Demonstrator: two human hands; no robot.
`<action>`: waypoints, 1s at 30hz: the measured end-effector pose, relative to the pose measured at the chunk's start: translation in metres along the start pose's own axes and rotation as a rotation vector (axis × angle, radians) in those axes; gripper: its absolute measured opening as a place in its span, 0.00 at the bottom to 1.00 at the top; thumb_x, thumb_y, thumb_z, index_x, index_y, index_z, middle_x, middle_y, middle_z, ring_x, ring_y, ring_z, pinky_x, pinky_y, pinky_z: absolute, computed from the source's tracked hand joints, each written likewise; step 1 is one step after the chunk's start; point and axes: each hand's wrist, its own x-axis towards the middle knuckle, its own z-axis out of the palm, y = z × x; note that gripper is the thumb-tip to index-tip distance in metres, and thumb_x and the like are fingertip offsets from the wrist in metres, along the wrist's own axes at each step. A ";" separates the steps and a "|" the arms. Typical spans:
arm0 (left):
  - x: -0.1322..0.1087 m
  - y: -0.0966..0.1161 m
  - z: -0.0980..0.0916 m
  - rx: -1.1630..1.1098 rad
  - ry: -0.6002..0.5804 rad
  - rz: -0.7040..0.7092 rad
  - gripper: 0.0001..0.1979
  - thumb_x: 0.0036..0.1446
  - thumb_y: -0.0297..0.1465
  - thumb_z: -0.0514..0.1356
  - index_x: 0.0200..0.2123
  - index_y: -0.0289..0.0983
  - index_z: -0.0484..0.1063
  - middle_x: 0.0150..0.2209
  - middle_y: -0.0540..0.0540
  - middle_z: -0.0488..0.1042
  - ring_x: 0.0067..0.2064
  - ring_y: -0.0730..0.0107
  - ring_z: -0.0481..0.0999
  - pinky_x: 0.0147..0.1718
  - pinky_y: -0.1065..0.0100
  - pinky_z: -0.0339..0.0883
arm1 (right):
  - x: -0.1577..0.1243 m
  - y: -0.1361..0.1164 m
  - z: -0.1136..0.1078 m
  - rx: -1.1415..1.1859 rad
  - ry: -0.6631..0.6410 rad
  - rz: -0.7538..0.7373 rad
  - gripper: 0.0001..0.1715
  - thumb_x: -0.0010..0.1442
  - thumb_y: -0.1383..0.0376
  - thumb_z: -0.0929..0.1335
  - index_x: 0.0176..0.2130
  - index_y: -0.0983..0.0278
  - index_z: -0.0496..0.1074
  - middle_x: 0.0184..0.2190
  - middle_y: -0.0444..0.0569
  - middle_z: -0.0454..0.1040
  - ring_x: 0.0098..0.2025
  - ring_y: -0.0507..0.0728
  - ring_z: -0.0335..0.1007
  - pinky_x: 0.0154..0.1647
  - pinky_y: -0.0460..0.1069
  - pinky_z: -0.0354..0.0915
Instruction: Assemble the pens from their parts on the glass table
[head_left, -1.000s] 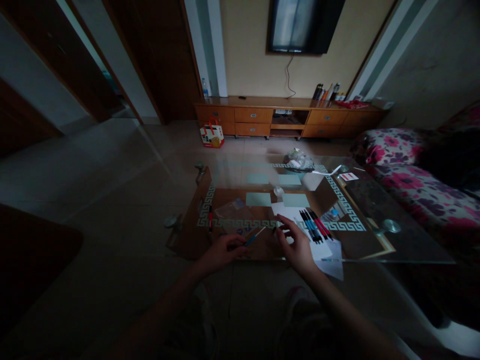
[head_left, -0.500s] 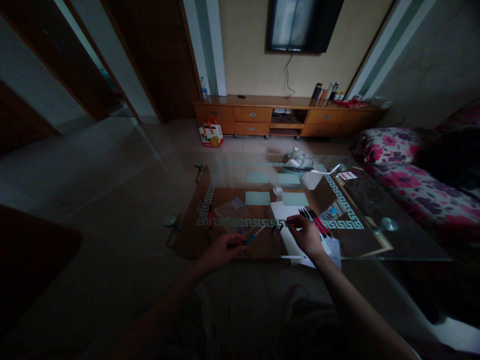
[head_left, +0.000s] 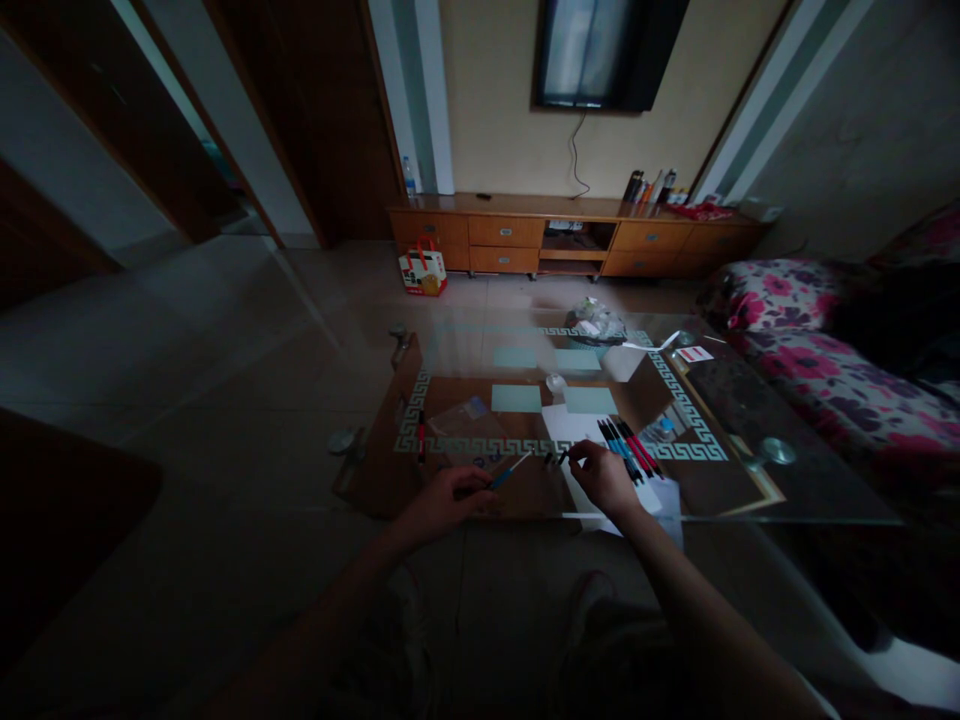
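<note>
A blue pen barrel (head_left: 501,479) with a thin pale refill sticking out of its tip is held in my left hand (head_left: 454,493), over the near edge of the glass table (head_left: 517,508). My right hand (head_left: 606,480) is over the white paper, thumb and forefinger closed at a small black pen part (head_left: 563,458). Another small black piece (head_left: 549,459) lies just left of it. Beside my right hand, several black, blue and red pens (head_left: 628,448) lie side by side on the paper (head_left: 576,488).
A red and black pen (head_left: 421,438) and a clear plastic bag (head_left: 466,418) lie to the left. Toward the far side are a crumpled plastic bag (head_left: 596,320), a small white round object (head_left: 555,383) and a red-and-white card (head_left: 694,354). A flowered sofa (head_left: 847,370) stands at right.
My right hand has moved left and slightly down, from beside the pens to the small black pieces. My left hand keeps the blue pen barrel in nearly the same place.
</note>
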 end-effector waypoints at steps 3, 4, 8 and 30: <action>0.000 -0.002 0.000 0.000 0.004 0.003 0.16 0.56 0.39 0.64 0.43 0.35 0.74 0.41 0.43 0.79 0.45 0.59 0.79 0.44 0.62 0.70 | 0.000 -0.001 0.000 -0.036 -0.014 0.012 0.10 0.56 0.66 0.65 0.37 0.60 0.75 0.31 0.45 0.79 0.28 0.54 0.73 0.33 0.47 0.64; 0.000 -0.002 0.001 -0.004 0.008 0.002 0.16 0.56 0.39 0.64 0.43 0.35 0.74 0.42 0.43 0.79 0.45 0.59 0.79 0.45 0.62 0.70 | 0.000 -0.001 0.001 -0.047 -0.023 0.017 0.10 0.56 0.66 0.65 0.37 0.60 0.75 0.31 0.45 0.79 0.29 0.54 0.73 0.34 0.47 0.63; 0.001 -0.004 0.002 -0.017 0.017 -0.003 0.17 0.56 0.40 0.64 0.44 0.35 0.73 0.41 0.43 0.79 0.45 0.59 0.79 0.45 0.61 0.70 | 0.000 -0.002 0.001 -0.095 -0.052 0.023 0.10 0.57 0.66 0.65 0.38 0.60 0.75 0.30 0.45 0.78 0.29 0.54 0.72 0.33 0.46 0.62; 0.001 -0.004 0.000 0.028 0.013 0.001 0.16 0.56 0.40 0.64 0.43 0.36 0.74 0.40 0.44 0.80 0.44 0.61 0.79 0.43 0.64 0.70 | -0.005 -0.001 0.000 -0.114 -0.059 -0.078 0.21 0.55 0.74 0.65 0.48 0.61 0.69 0.42 0.49 0.75 0.36 0.53 0.70 0.39 0.47 0.63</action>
